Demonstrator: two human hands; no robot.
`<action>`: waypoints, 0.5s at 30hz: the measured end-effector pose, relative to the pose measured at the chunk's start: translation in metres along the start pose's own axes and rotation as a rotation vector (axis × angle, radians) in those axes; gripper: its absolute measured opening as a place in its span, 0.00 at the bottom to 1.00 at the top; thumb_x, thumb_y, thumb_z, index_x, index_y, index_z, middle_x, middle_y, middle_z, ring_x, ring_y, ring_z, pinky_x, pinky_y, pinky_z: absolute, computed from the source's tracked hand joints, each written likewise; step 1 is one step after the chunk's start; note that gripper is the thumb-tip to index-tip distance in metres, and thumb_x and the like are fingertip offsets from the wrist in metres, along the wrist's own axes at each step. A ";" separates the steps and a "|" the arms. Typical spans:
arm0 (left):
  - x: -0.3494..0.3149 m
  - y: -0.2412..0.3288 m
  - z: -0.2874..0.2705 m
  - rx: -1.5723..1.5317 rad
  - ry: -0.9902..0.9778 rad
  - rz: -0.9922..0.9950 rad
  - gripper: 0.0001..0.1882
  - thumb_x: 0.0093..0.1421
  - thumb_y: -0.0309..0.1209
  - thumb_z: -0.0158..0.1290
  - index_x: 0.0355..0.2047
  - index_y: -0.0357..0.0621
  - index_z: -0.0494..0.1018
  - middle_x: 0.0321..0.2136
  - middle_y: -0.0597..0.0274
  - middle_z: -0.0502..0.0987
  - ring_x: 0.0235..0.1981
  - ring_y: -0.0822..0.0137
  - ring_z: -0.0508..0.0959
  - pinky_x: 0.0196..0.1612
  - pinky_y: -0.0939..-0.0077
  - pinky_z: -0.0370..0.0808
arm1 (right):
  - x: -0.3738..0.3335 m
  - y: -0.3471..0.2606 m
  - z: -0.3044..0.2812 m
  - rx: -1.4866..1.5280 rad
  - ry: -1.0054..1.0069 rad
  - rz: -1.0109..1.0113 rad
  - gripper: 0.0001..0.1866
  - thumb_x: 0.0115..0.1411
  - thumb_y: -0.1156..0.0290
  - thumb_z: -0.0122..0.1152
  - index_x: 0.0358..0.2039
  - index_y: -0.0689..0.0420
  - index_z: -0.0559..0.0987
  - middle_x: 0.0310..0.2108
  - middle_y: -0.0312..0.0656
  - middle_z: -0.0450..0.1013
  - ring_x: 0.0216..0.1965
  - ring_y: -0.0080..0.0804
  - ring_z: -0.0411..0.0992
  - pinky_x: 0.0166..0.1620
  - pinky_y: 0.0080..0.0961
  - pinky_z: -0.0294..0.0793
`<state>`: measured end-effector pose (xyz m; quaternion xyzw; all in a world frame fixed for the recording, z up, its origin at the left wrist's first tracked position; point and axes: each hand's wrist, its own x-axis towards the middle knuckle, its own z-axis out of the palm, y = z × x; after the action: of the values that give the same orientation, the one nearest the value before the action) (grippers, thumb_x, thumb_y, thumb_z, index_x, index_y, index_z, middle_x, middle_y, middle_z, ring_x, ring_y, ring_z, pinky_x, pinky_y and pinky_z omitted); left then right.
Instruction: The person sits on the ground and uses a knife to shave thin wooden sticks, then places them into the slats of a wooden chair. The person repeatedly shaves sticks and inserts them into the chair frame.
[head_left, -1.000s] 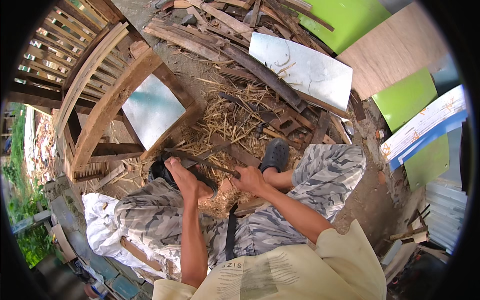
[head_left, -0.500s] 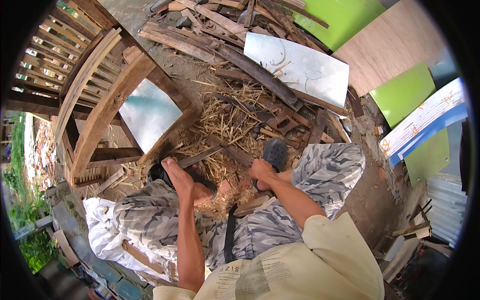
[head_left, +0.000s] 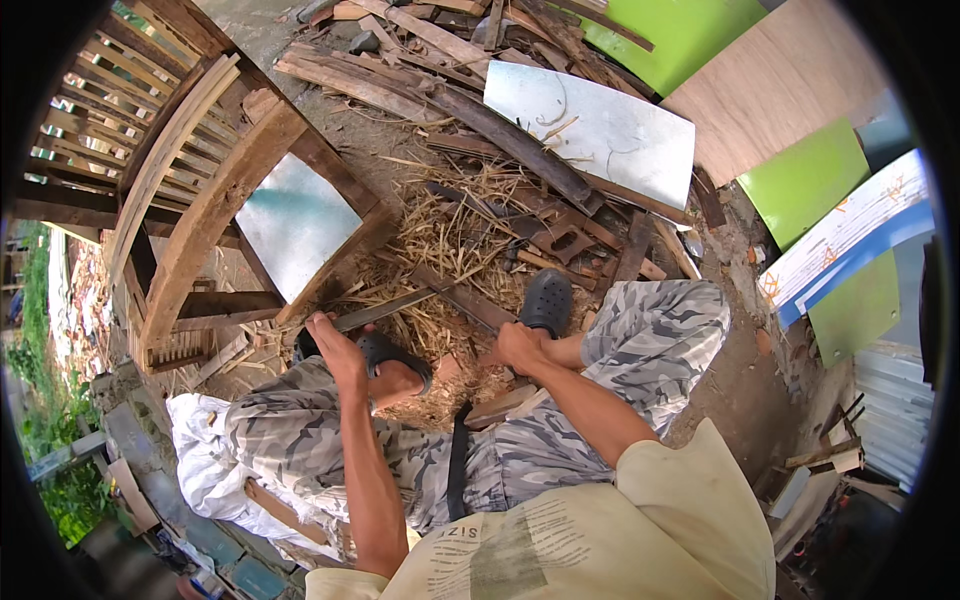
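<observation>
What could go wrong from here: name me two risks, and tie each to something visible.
1. The long flat strip, possibly a blade, runs beside the left hand and close to the left clog; a slip might hurt the fingers or foot.
2. Loose straw-coloured shreds litter the ground ahead of the feet, among scrap wood; they could slide underfoot or hide a sharp edge.
</observation>
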<state>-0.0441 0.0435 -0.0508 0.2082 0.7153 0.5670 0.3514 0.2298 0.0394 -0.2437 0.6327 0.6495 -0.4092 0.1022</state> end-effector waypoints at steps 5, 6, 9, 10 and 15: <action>0.002 -0.007 -0.014 -0.003 0.021 -0.008 0.19 0.73 0.44 0.31 0.44 0.39 0.60 0.39 0.55 0.60 0.36 0.58 0.73 0.31 0.63 0.80 | 0.000 0.000 -0.010 -0.026 -0.125 -0.049 0.11 0.55 0.70 0.61 0.30 0.65 0.84 0.36 0.59 0.79 0.39 0.56 0.79 0.39 0.45 0.79; 0.002 -0.007 -0.015 -0.003 0.015 -0.005 0.19 0.73 0.44 0.31 0.44 0.39 0.60 0.39 0.56 0.60 0.36 0.59 0.72 0.32 0.63 0.80 | 0.000 -0.001 -0.007 -0.013 -0.112 -0.097 0.11 0.55 0.70 0.61 0.30 0.66 0.84 0.36 0.59 0.80 0.38 0.56 0.79 0.38 0.45 0.79; -0.002 -0.003 -0.010 -0.008 -0.028 0.004 0.18 0.73 0.43 0.32 0.44 0.40 0.60 0.39 0.57 0.60 0.37 0.60 0.72 0.32 0.64 0.81 | 0.013 0.019 0.009 -0.046 -0.193 -0.082 0.12 0.55 0.68 0.61 0.32 0.66 0.83 0.35 0.61 0.79 0.37 0.57 0.79 0.38 0.46 0.79; -0.006 0.005 -0.001 -0.011 -0.041 0.016 0.17 0.73 0.43 0.32 0.44 0.41 0.60 0.39 0.58 0.60 0.37 0.60 0.71 0.33 0.64 0.81 | 0.024 0.025 0.013 -0.055 -0.209 -0.081 0.13 0.55 0.68 0.61 0.33 0.66 0.83 0.34 0.62 0.79 0.37 0.58 0.79 0.38 0.47 0.79; -0.018 0.001 -0.013 -0.020 -0.089 0.035 0.14 0.73 0.41 0.33 0.43 0.43 0.60 0.39 0.60 0.60 0.39 0.63 0.70 0.34 0.65 0.81 | -0.048 -0.067 -0.059 -0.019 -0.177 -0.096 0.17 0.54 0.65 0.63 0.38 0.66 0.81 0.32 0.63 0.78 0.36 0.61 0.78 0.39 0.50 0.77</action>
<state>-0.0422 0.0230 -0.0435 0.2423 0.6896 0.5703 0.3747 0.2009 0.0519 -0.1472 0.5613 0.6715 -0.4615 0.1454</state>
